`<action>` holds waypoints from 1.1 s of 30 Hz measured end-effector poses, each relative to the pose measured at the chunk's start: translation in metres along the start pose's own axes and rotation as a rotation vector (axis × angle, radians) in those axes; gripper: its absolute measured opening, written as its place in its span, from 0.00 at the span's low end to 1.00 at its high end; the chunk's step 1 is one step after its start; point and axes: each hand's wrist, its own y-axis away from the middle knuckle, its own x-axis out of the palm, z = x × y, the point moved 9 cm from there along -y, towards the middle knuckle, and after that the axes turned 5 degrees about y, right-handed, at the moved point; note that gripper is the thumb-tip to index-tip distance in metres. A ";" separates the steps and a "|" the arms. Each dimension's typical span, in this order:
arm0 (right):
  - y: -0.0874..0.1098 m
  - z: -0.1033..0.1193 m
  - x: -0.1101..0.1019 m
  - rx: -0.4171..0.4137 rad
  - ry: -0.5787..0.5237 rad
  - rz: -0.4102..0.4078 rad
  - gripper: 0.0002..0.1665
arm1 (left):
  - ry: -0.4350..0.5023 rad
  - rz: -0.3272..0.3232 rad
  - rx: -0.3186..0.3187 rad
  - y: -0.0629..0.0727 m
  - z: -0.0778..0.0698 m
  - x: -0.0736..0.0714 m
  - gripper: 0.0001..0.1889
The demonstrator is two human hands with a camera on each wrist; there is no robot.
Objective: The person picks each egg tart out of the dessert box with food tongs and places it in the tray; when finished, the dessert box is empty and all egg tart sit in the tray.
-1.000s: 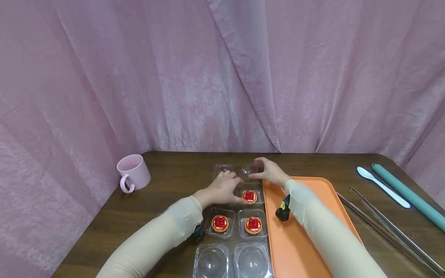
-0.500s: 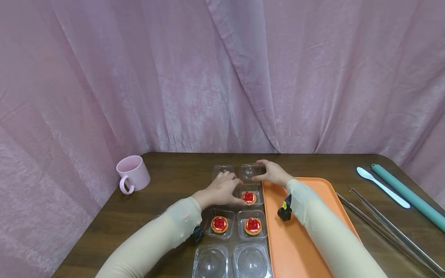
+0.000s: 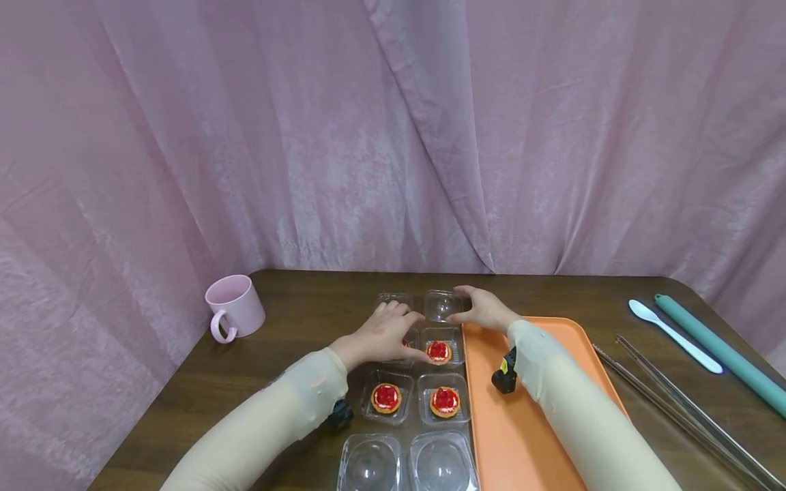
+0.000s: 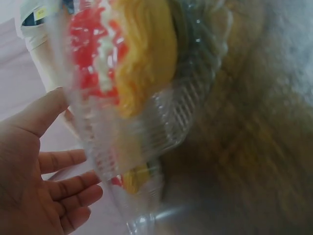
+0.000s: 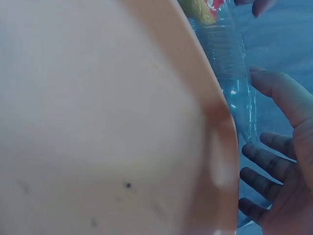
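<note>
– Where is the thing being worked on?
– In the far right of 4 places: a clear container (image 3: 457, 346) with a red-topped tart (image 3: 439, 352) inside. Its lid (image 3: 441, 308) is laid back beyond it.

– How are the fingers held?
– On the right hand (image 3: 489, 309), thumb and fingers are held apart at the lid's right side; whether it is touched cannot be told. On the left hand (image 3: 379, 334) they are spread, with nothing clamped, and the thumb is held close by the tart's container.

– How is this best done?
– Probably with the base steadied low by the left thumb and the lid swung evenly by its outer edge, so that the topping is not brushed.

– And room?
– Tight on the right, where the orange tray (image 3: 506, 436) is set close alongside. Bare table (image 3: 307, 300) is left beyond the lid and toward the mug (image 3: 238, 305).
</note>
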 end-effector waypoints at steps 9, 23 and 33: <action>0.008 0.003 -0.011 0.017 -0.015 -0.025 0.48 | 0.052 -0.050 0.012 0.011 0.006 -0.014 0.40; 0.040 0.029 -0.055 -0.097 0.038 -0.131 0.44 | 0.174 -0.219 -0.015 0.042 0.018 -0.063 0.39; 0.081 0.055 -0.083 -0.172 0.144 -0.157 0.42 | 0.161 -0.288 0.060 0.063 -0.003 -0.076 0.37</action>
